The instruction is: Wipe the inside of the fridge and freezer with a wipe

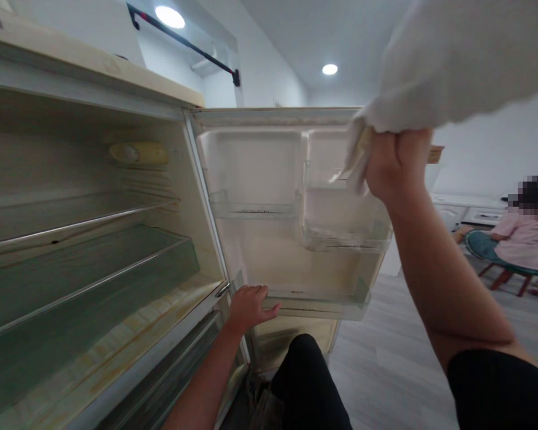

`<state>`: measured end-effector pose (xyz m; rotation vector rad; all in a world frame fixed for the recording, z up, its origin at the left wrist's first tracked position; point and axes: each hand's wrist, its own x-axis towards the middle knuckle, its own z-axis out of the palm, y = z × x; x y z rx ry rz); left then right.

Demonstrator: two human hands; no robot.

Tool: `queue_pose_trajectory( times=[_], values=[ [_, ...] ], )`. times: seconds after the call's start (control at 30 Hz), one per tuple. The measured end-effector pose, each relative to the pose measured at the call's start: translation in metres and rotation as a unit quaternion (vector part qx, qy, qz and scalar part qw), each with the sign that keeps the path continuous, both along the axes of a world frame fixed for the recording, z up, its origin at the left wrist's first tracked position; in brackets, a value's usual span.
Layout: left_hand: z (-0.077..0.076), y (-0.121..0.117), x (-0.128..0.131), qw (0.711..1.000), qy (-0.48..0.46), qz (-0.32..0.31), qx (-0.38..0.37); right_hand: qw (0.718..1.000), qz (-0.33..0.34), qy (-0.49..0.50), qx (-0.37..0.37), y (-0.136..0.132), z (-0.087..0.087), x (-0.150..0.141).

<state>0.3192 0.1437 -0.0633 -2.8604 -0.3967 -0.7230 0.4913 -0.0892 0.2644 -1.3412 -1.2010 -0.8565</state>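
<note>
A white cloth (452, 65) hangs from my right hand (399, 164), whose fingers are closed around it. This raised hand is in front of the upper right part of the open fridge door (251, 161), and the cloth hides that corner. Lower down, my left hand (250, 307) is by the hinge-side end of the bottom door shelf (314, 304). Its thumb sticks out to the side and it holds nothing; whether it touches the shelf I cannot tell. Clear door bins (255, 210) line the door's inside.
At left stands the fridge (206, 221), with glass shelves (80, 280) and yellowish stains along its lower ledge. My dark-clothed knee (311, 376) is below the door. A person in pink (529, 239) sits on a stool (479, 248) at the far right, near white cabinets (451, 215).
</note>
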Motion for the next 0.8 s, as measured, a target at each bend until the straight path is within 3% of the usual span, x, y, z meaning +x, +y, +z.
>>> queue_pose_trajectory(
  times=[0.03,0.1,0.17,0.2,0.33,0.47,0.53,0.67,0.8],
  values=[
    [0.000,0.001,-0.001,1.000,-0.002,-0.001,-0.001,0.993,-0.050,-0.085,-0.059,0.007,0.016,0.005],
    [0.000,0.001,-0.002,1.000,-0.005,-0.001,-0.001,0.951,-0.082,-0.215,-0.209,0.024,0.038,0.014],
    [0.000,0.001,-0.003,1.000,-0.008,-0.001,0.001,0.906,-0.045,-0.272,-0.322,0.043,0.049,0.022],
    [0.001,0.001,-0.003,1.000,-0.009,0.000,0.001,0.896,-0.029,-0.280,-0.344,0.051,0.051,0.025],
    [0.002,0.001,-0.002,1.000,-0.014,-0.006,-0.001,0.924,-0.078,-0.226,-0.297,0.066,0.050,0.034],
    [0.001,0.000,0.000,1.000,-0.023,-0.010,0.004,0.946,-0.120,-0.138,-0.269,0.054,0.057,0.043],
    [0.000,-0.001,0.002,1.000,-0.026,-0.013,0.006,0.935,-0.146,-0.150,-0.288,0.042,0.062,0.050],
    [0.000,-0.002,0.004,0.999,-0.034,-0.018,0.010,0.882,-0.196,-0.211,-0.374,0.022,0.065,0.059],
    [0.000,-0.003,0.006,0.999,-0.045,-0.018,0.018,0.840,-0.128,-0.193,-0.490,0.031,0.060,0.063]
  ],
)
